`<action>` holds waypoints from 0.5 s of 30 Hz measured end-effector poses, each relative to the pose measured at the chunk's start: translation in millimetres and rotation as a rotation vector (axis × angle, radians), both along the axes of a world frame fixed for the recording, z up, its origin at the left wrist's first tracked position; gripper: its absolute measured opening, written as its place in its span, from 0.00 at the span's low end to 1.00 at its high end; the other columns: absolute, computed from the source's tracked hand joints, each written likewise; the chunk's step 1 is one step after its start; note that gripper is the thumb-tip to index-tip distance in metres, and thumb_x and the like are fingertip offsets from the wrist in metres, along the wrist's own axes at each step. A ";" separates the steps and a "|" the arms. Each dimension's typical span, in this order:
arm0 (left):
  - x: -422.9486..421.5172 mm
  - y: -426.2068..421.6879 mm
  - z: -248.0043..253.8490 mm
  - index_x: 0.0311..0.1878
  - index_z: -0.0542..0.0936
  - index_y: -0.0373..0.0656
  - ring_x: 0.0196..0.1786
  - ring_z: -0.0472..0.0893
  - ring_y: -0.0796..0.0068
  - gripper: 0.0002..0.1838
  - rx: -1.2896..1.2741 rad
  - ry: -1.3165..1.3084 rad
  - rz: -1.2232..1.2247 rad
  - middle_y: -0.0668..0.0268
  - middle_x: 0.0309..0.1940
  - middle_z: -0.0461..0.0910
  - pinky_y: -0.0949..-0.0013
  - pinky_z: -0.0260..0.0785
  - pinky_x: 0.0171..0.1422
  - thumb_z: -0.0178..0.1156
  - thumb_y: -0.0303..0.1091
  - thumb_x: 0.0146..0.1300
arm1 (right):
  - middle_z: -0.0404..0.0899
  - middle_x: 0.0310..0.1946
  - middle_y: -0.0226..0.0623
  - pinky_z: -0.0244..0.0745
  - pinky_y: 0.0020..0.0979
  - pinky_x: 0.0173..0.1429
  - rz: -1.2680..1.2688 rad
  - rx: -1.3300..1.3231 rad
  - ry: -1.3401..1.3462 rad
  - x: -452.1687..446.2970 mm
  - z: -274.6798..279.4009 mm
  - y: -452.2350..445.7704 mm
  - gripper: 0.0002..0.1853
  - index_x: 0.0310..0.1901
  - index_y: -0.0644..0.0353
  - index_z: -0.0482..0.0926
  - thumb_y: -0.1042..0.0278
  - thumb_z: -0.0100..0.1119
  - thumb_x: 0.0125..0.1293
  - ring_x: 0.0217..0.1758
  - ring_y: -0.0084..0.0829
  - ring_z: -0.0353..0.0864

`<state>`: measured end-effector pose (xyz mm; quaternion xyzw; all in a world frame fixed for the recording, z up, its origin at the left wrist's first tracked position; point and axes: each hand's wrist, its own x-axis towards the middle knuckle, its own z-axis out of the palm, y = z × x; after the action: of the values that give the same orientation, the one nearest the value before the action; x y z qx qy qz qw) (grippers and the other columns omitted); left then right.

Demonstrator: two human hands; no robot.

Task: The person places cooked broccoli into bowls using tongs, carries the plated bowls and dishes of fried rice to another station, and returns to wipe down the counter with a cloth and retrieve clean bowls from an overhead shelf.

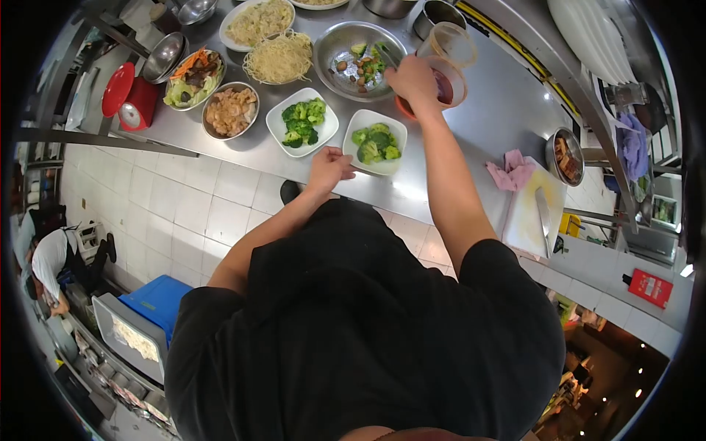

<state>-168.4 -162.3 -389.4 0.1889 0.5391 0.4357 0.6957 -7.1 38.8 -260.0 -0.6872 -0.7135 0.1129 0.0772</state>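
Observation:
My right hand (415, 79) is closed around metal tongs (387, 56), whose tips reach into a large steel bowl (324, 62) with broccoli and other small cut pieces at the bottom. A white square bowl (400, 132) of broccoli (376, 143) stands near the counter's front edge. At its lower left rim, my left hand (331, 170) grips it with the fingertips. Just left of it sits a second white square bowl (273, 117), also holding broccoli (303, 121). Beside my right wrist is an orange-rimmed tub (457, 87) with dark red contents.
Noodles (279, 57), a steel bowl of pale chunks (231, 110), a salad bowl (195, 79) and a red scale (131, 99) line the left. A knife (543, 213) lies on a cutting board (526, 209) beside a pink cloth (512, 170). Another person (55, 261) bends over at far left.

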 end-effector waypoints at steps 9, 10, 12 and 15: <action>1.2 3.2 -6.4 0.52 0.77 0.38 0.39 0.86 0.70 0.18 0.005 0.068 0.096 0.63 0.42 0.83 0.69 0.78 0.38 0.64 0.45 0.73 | 0.82 0.29 0.49 0.78 0.46 0.36 0.313 -0.009 0.207 82.9 7.4 -205.2 0.18 0.42 0.66 0.80 0.59 0.69 0.60 0.30 0.52 0.83; 2.9 3.5 -4.7 0.52 0.77 0.38 0.41 0.86 0.71 0.19 -0.013 0.062 0.119 0.63 0.43 0.83 0.69 0.78 0.39 0.62 0.46 0.74 | 0.81 0.30 0.47 0.79 0.47 0.34 0.359 0.020 0.147 91.2 -17.6 -216.1 0.18 0.43 0.64 0.79 0.57 0.68 0.61 0.28 0.51 0.83; 3.6 3.1 -1.9 0.53 0.77 0.39 0.42 0.85 0.71 0.18 -0.025 0.041 0.118 0.64 0.43 0.83 0.68 0.78 0.40 0.61 0.46 0.74 | 0.81 0.30 0.45 0.80 0.48 0.32 0.397 0.048 0.085 102.9 -34.6 -234.3 0.19 0.45 0.62 0.78 0.55 0.68 0.62 0.27 0.50 0.82; 4.8 3.9 -3.1 0.53 0.77 0.40 0.43 0.85 0.70 0.16 -0.020 0.012 0.136 0.64 0.43 0.82 0.67 0.77 0.42 0.61 0.44 0.74 | 0.83 0.31 0.43 0.80 0.45 0.36 0.288 -0.030 0.026 113.6 -28.9 -246.2 0.21 0.49 0.60 0.80 0.56 0.70 0.60 0.32 0.47 0.85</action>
<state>-163.6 -158.4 -392.5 0.1474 0.5591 0.4751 0.6632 106.5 -207.4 -288.9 -0.5773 -0.8018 0.1424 0.0593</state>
